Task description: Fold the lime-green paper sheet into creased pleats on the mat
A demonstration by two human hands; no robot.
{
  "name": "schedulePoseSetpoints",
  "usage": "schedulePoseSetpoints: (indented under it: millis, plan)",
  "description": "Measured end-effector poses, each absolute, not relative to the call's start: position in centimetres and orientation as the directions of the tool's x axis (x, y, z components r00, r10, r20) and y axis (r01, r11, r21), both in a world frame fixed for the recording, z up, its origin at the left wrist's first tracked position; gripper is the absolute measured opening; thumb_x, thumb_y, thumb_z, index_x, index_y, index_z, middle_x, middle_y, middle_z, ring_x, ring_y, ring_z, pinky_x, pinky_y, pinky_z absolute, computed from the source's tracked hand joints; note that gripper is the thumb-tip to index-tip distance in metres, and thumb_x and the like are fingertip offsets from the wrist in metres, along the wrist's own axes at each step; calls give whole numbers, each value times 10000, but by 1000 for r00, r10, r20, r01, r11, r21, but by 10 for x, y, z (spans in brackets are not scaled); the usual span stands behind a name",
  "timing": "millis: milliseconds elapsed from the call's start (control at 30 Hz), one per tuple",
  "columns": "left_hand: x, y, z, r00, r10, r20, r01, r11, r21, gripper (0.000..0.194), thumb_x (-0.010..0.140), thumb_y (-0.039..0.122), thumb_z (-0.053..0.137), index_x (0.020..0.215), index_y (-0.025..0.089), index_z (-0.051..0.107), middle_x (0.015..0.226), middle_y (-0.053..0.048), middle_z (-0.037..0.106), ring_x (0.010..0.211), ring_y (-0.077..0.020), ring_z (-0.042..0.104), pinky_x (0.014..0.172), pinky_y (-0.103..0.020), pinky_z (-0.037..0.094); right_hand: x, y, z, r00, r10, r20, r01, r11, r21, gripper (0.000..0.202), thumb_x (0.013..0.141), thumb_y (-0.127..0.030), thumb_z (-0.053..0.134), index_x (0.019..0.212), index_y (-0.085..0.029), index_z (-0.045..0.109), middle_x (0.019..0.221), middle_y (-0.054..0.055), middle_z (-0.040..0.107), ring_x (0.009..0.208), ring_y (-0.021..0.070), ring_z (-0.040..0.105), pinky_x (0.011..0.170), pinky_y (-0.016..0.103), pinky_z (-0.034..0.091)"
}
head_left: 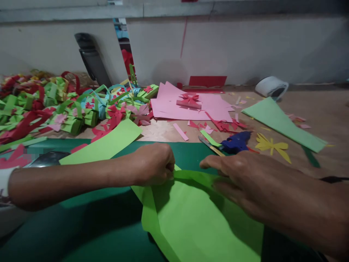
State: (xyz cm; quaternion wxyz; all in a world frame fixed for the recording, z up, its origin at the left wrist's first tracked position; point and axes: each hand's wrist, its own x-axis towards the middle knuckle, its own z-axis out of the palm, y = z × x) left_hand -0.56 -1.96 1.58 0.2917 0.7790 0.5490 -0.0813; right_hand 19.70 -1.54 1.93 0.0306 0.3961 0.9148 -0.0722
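Note:
A large sheet of bright green paper (196,214) lies in front of me on a dark green surface (103,225), its left and top edges folded over. My left hand (155,163) is closed in a pinch on the top edge of this sheet. Over the right part of the same edge is my right hand (245,178), fingers stretched out and apart, touching the fold. Just beyond it lie a thin tool with a grey blade (211,146) and a dark blue object (236,142) whose kind is unclear. A green paper strip (109,142) lies behind my left forearm.
Several green, red and blue paper baskets (73,112) are heaped at the left. Pink sheets (163,105) lie at the back centre. To the right are a white tape roll (271,87), a pale green folded paper (283,123) and a yellow paper cutout (272,145). A pale wall (231,47) stands behind.

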Motion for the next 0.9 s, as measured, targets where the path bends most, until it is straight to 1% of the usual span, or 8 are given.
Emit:
schedulePoseSetpoints:
  millis: [100,233,400,467,533,633,767,900]
  plan:
    - [-4,-18,12,380,809,-448,910,-242,336,101,716,111,597,648,150,661,548,27,558,501,-95,455,452,-205,281,192,-13,24,-648,723,-240,756,649,-85,238,668,-132,581,844,-275,654,637,-11,665,510,187,599,458,283,275]
    - [-3,-16,10,377,819,-432,914,-254,315,88,673,98,605,632,161,650,538,36,527,509,-97,429,475,-210,291,186,-12,30,-680,693,-238,730,669,-137,128,720,-213,564,794,-253,660,677,17,676,586,202,631,463,281,331]
    - [-1,-13,9,357,838,-413,927,-262,269,57,639,133,627,618,174,660,531,29,529,498,-106,395,470,-227,260,181,-14,36,-637,708,-305,763,634,-123,102,723,-208,581,752,-244,671,625,14,662,601,209,629,487,281,382]
    - [-2,-11,8,344,843,-414,932,-255,256,21,628,168,654,631,181,670,540,24,550,496,-115,422,464,-231,262,182,-13,38,-647,706,-286,760,628,-168,108,732,-247,592,794,-248,681,683,18,678,655,214,637,511,280,400]
    - [-3,-7,5,333,844,-420,936,-243,254,54,618,225,688,655,186,683,554,19,574,495,-123,458,458,-232,278,183,-11,40,-664,700,-263,747,609,-266,161,755,-351,594,843,-252,686,734,19,683,673,205,631,513,272,404]
    - [-6,-3,2,329,840,-431,936,-231,265,116,614,286,717,673,189,693,553,20,585,490,-122,486,454,-227,286,183,-1,45,-652,681,-332,751,524,-401,338,816,-529,499,849,-247,682,695,5,649,573,164,581,465,257,375]
    - [-7,-3,1,344,834,-431,930,-240,278,122,623,300,722,673,194,685,548,24,586,486,-117,491,448,-220,285,176,14,47,-578,713,-396,811,450,-373,443,880,-544,388,750,-211,651,642,2,571,519,136,512,438,254,314]
    - [-3,-8,2,329,850,-411,939,-248,239,180,686,376,689,689,196,689,564,-7,603,488,-145,493,452,-239,285,171,19,39,-604,665,-440,797,487,-359,433,894,-475,362,685,-188,611,630,4,526,554,138,507,463,250,309]
